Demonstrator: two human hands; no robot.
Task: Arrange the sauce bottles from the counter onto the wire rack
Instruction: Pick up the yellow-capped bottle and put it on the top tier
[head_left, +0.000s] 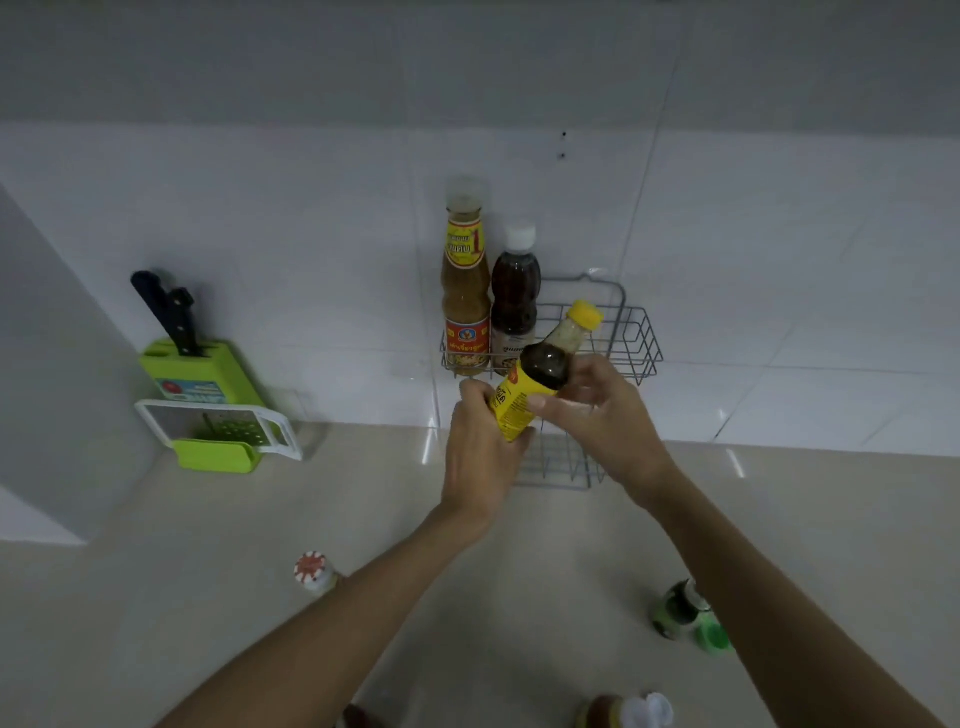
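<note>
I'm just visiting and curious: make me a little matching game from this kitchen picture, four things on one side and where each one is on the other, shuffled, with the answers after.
Things:
1. yellow-capped bottle
2. tall tan sauce bottle
3. knife block
4. green-capped bottle

Places:
A. standing at the left end of the wire rack
B. on the counter beside the right forearm
C. held tilted in both hands, in front of the rack
D. against the wall, far left on the counter

Pairs: 1-C, 2-A, 3-D, 4-B
</note>
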